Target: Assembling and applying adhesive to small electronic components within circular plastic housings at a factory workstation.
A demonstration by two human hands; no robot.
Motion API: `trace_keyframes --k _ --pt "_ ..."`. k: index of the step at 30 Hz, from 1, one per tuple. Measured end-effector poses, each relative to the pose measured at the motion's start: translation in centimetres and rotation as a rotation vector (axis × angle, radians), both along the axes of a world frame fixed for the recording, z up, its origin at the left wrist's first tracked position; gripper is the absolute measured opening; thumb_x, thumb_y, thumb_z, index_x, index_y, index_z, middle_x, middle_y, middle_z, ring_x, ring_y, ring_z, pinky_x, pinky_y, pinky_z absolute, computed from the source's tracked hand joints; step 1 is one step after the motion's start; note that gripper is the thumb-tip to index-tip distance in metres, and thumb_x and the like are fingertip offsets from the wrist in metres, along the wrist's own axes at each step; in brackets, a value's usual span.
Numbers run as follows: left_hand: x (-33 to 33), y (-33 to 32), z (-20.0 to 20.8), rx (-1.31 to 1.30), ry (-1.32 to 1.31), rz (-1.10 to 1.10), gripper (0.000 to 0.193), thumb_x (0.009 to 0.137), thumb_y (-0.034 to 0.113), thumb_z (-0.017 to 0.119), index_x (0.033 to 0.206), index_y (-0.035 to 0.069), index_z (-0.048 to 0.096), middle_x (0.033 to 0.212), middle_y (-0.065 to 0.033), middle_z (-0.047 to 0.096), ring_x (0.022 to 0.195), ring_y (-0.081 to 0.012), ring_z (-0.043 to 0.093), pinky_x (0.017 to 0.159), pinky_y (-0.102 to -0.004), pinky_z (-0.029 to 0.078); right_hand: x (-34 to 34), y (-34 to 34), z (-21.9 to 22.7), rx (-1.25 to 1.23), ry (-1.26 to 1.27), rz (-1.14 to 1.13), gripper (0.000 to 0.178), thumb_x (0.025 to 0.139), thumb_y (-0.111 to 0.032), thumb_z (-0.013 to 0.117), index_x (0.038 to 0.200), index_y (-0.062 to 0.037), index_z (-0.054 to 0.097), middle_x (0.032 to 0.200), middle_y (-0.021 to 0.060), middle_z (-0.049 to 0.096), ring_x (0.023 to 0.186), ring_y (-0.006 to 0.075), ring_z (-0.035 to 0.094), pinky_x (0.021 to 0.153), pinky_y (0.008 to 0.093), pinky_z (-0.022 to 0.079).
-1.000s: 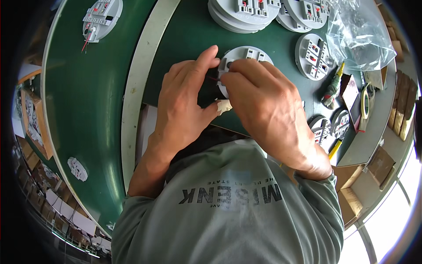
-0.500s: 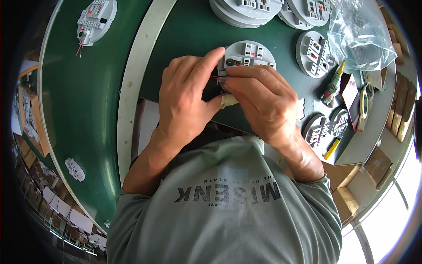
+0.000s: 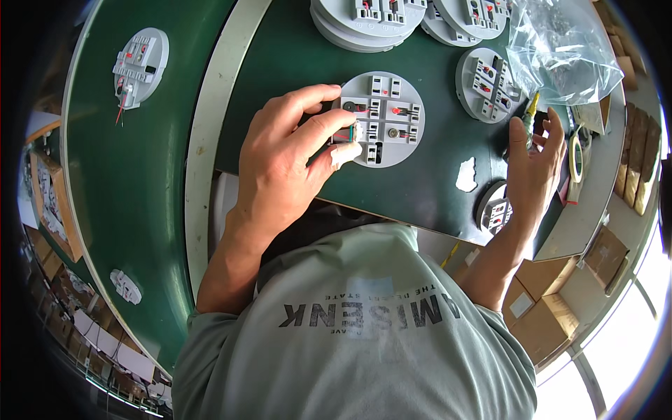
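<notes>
A: Status on the grey round base plate [image 3: 384, 122]?
B: Lying flat on the green bench [image 3: 420, 196], block side up, in front of the torso. Raised blocks are populated: black round part [image 3: 349, 106] at upper left, red insert [image 3: 396, 111] at right, round metal piece [image 3: 393, 133] below it. That portion looks done.

A: And what's left?
B: Left edge looks unfinished. A small wired part [image 3: 358, 131] is pinched there between index finger and thumb of the left hand [image 3: 287, 161]; red and teal wires are seen beside it. Whether it is fixed or only held in place can't be told; the fingers cover the joint.

A: Right hand?
B: Well apart from the plate. The right hand [image 3: 535, 164] is held at the green-wrapped tool [image 3: 533, 106] with the yellow tip, thumb and fingers spread on either side. Whether a grip is made can't be told.

A: Other units?
B: Plates are stacked [image 3: 367, 31] at the far side; a separate plate [image 3: 483, 84] is placed near the clear plastic bag [image 3: 560, 56], blocks fitted. Another plate [image 3: 493, 210] is partly hidden by the right forearm. On the second bench at left, a plate [image 3: 142, 66] is seen with red leads hanging off its near end. Its leads look unterminated, judging by the free ends.

A: Anything loose?
B: A torn white scrap [image 3: 466, 175], between the plate in work and the right forearm.
</notes>
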State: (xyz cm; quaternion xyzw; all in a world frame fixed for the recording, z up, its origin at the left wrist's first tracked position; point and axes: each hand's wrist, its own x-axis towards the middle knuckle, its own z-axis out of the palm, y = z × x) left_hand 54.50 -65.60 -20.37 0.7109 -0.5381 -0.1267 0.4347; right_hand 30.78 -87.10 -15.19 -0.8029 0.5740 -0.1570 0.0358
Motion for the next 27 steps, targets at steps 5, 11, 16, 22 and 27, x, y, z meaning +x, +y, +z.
trace_keyframes --k 5,11,16,22,27 --pt "0.6 -0.1 -1.2 0.003 0.018 0.000 0.047 0.071 -0.001 0.091 0.116 0.001 0.075 0.130 -0.0125 0.069 0.109 -0.0275 0.070 0.083 -0.0364 0.062 -1.2 -2.2 -1.6 0.038 0.138 -0.050 0.074 0.091 -0.040 0.082 0.151 -0.0081 0.055 0.136 0.0182 0.064 0.112 0.0337 0.071 0.098 0.0453 0.055" --pt "0.9 -1.7 -1.2 -0.019 0.064 0.037 0.077 0.063 0.013 0.096 0.134 0.009 0.068 0.133 -0.0082 0.068 0.111 -0.0286 0.067 0.095 -0.0421 0.056 -2.7 -5.0 -1.4 0.253 0.168 -0.086 0.068 0.093 -0.026 0.082 0.150 -0.0008 0.054 0.116 0.0157 0.071 0.093 0.0198 0.072 0.081 0.0328 0.057" --pt "1.5 -1.2 -1.7 0.010 0.045 0.024 0.094 0.060 0.015 0.098 0.145 0.008 0.059 0.138 -0.0090 0.066 0.121 -0.0316 0.064 0.102 -0.0444 0.053 -3.9 -3.9 0.0 0.432 -0.092 -0.085 0.059 0.095 -0.021 0.081 0.145 0.0018 0.058 0.115 0.0174 0.072 0.092 0.0203 0.074 0.083 0.0328 0.058" --pt "1.4 -0.7 -1.4 0.101 -0.001 -0.016 0.097 0.058 0.016 0.097 0.147 0.008 0.058 0.142 -0.0077 0.064 0.129 -0.0306 0.060 0.104 -0.0438 0.050 4.7 6.2 0.8 0.369 -0.883 0.335 0.034 0.098 -0.006 0.074 0.126 0.0002 0.056 0.124 0.0259 0.070 0.109 0.0325 0.073 0.103 0.0450 0.056" --pt "1.5 -0.4 -2.1 0.110 -0.059 -0.007 0.099 0.060 0.016 0.096 0.150 0.009 0.055 0.144 -0.0066 0.062 0.130 -0.0289 0.059 0.104 -0.0428 0.050 10.3 9.0 -0.9 0.609 -0.808 0.777 0.037 0.093 0.001 0.077 0.122 -0.0018 0.054 0.123 0.0271 0.069 0.110 0.0326 0.072 0.098 0.0441 0.057"
